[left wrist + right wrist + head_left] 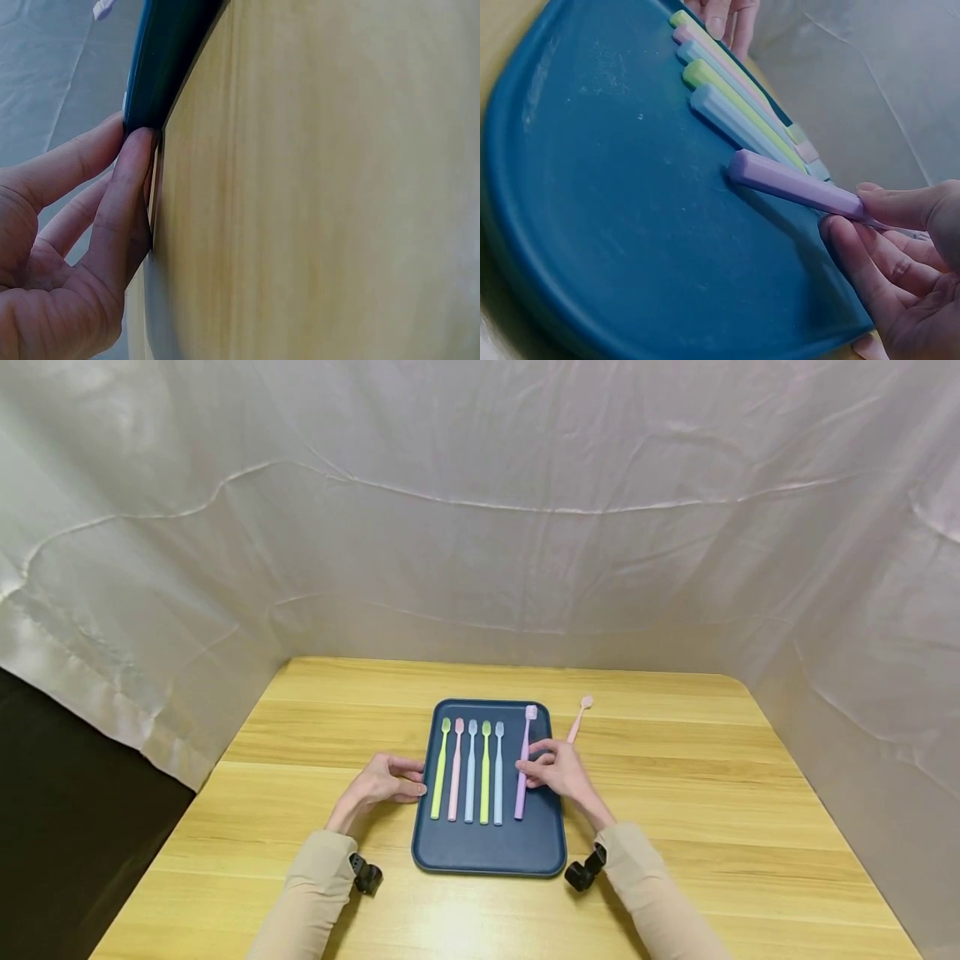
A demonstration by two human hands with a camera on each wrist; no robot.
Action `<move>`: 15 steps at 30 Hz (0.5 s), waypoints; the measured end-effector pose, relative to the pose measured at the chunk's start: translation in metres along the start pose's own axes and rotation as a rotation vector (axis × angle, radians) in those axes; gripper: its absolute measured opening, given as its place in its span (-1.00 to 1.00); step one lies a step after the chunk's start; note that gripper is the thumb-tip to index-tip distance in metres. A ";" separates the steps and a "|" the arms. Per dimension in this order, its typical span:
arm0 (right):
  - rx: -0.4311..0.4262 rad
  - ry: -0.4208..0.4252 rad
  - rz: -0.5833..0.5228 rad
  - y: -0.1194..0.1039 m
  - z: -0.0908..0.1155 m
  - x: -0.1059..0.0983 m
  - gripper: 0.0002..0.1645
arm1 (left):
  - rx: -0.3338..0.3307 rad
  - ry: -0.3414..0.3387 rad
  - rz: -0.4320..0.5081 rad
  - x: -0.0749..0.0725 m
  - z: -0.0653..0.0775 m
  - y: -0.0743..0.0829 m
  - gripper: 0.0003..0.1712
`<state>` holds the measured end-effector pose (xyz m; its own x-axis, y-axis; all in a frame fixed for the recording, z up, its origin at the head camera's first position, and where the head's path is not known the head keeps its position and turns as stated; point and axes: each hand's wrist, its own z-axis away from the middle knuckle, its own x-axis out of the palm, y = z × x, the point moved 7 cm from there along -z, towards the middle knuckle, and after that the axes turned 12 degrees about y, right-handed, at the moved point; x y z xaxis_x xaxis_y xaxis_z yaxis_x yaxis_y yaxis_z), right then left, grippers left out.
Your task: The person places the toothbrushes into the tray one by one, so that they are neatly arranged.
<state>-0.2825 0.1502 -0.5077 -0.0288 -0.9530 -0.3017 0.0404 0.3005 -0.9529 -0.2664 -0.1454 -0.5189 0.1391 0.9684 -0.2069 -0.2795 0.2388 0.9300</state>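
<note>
A dark blue tray [487,852] lies on the wooden table. Side by side on it are several toothbrushes, heads toward the far end: a yellow-green toothbrush [439,777] leftmost, then a pink one [455,777], a light blue one [470,781], another yellow-green one [485,781] and another light blue one [498,781]. To their right, my right hand [555,770] pinches a purple toothbrush [795,182] between thumb and fingers, its handle end low over the tray. My left hand [387,781] holds the tray's left rim, thumb and fingertips at the edge in the left wrist view.
Another pink toothbrush [577,720] lies on the table [697,777] just beyond the tray's right side, partly hidden by my right hand. A pale grey curtain [525,568] hangs behind and beside the table. Black cameras [366,875] are strapped to both wrists.
</note>
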 end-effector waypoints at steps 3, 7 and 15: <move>-0.021 -0.002 0.033 -0.001 0.001 0.003 -0.59 | -0.002 0.002 0.000 0.000 0.000 0.000 -0.34; -0.033 -0.004 0.069 -0.001 0.001 0.005 -0.61 | -0.006 0.004 0.002 0.000 0.000 0.000 -0.35; -0.038 -0.003 0.119 -0.002 0.003 0.011 -0.63 | -0.007 0.004 0.006 0.000 -0.001 -0.001 -0.35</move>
<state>-0.2803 0.1391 -0.5094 -0.0233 -0.9106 -0.4126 0.0054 0.4126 -0.9109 -0.2667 -0.1458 -0.5203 0.1335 0.9701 -0.2028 -0.2870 0.2337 0.9290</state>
